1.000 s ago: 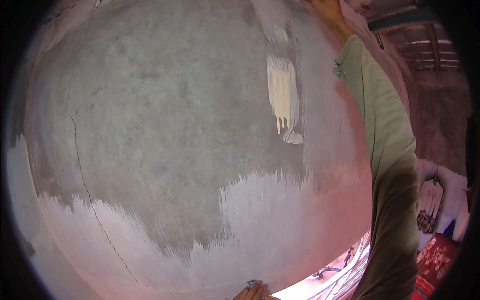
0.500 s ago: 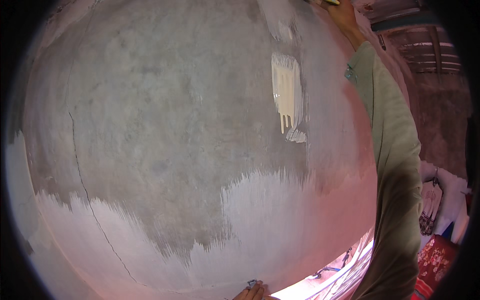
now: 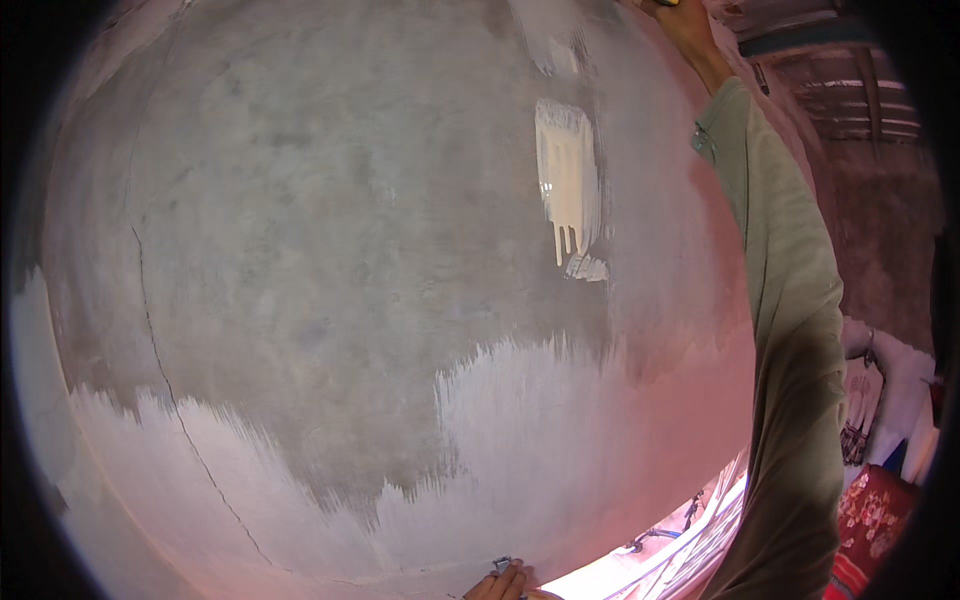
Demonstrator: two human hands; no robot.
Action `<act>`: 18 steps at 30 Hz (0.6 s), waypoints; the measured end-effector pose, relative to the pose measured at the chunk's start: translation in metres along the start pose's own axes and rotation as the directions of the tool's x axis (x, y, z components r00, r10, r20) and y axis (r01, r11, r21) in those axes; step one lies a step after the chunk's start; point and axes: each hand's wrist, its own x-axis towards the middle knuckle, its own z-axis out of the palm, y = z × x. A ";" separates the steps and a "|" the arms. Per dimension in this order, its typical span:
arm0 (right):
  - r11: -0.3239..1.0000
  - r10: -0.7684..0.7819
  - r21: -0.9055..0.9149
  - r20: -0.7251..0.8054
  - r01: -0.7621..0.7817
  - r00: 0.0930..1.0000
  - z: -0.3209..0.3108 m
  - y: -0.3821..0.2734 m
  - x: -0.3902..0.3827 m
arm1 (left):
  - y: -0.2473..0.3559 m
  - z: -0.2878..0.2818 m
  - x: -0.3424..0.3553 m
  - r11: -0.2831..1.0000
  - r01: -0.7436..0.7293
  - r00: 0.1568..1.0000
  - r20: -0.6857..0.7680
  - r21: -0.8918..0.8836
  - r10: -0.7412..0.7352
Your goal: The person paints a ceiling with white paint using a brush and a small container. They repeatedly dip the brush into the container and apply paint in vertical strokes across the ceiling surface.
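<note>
My right hand point(image 3: 682, 28) is raised to the top edge at the upper right, closed on a yellow-handled tool point(image 3: 666, 3) whose working end is out of view. Its green-sleeved arm runs down the right. My left hand point(image 3: 499, 585) is at the bottom middle, fingers bent over a small grey metal object point(image 3: 502, 564) near the wall's lower edge. Before me is a grey plastered wall point(image 3: 320, 220) with pale brushed coating point(image 3: 520, 420) across its lower part, a thick cream paint patch point(image 3: 565, 175) with drips at upper right, and a long crack down the left.
A bright opening point(image 3: 650, 555) with pipes or cables lies below the wall at lower right. Beyond my arm are slatted dark bars point(image 3: 865, 105), hanging pale items point(image 3: 860, 400) and red floral fabric point(image 3: 870, 520). An adjoining wall point(image 3: 35, 380) edges the left.
Compared with a second ago, my right hand and forearm have shifted rightward, and yellow shows in its grip. My left hand stays in place; the view has shifted slightly.
</note>
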 end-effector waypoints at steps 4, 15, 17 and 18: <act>0.989 0.102 -0.114 0.054 -0.096 0.993 -0.004 -0.047 -0.031 | -0.003 0.002 -0.009 0.996 -0.044 0.998 -0.040 0.082 0.047; 0.997 0.081 -0.023 0.063 -0.079 0.995 0.010 -0.056 -0.007 | -0.013 0.000 -0.006 0.988 -0.131 0.991 -0.005 0.084 0.132; 0.995 0.089 -0.047 0.093 -0.085 0.992 0.008 -0.062 -0.013 | -0.015 0.004 -0.008 0.974 -0.170 0.983 -0.038 0.148 0.178; 0.994 0.094 -0.070 0.111 -0.087 0.989 0.003 -0.066 -0.017 | -0.016 0.005 -0.008 0.973 -0.170 0.983 -0.041 0.155 0.179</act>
